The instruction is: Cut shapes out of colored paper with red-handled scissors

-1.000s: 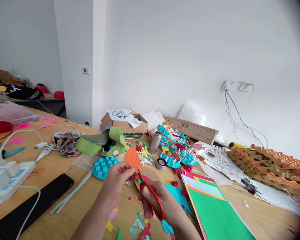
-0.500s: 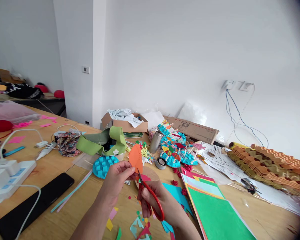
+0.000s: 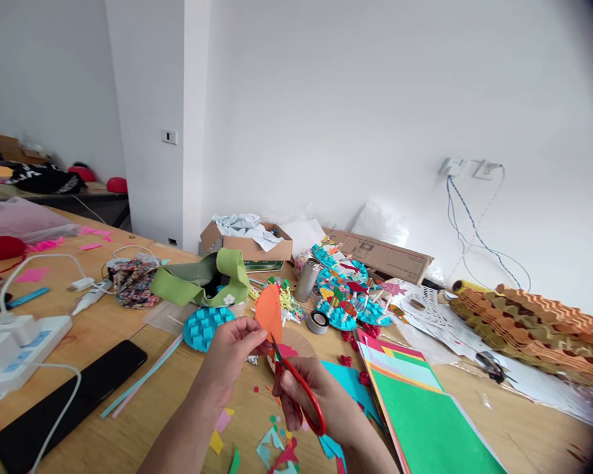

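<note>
The left hand (image 3: 234,349) pinched a piece of orange paper (image 3: 267,311) between thumb and fingers, holding it up above the wooden table (image 3: 172,401); the right hand (image 3: 321,385) gripped the red-handled scissors (image 3: 319,415), their blade tips at the paper's lower edge, just beside the left fingertips. Paper scraps (image 3: 285,455) lay scattered below the hands; a blue studded disc (image 3: 208,328) sat beyond the left wrist; coloured sheets (image 3: 429,421), green uppermost, lay stacked to the right of the right hand.
</note>
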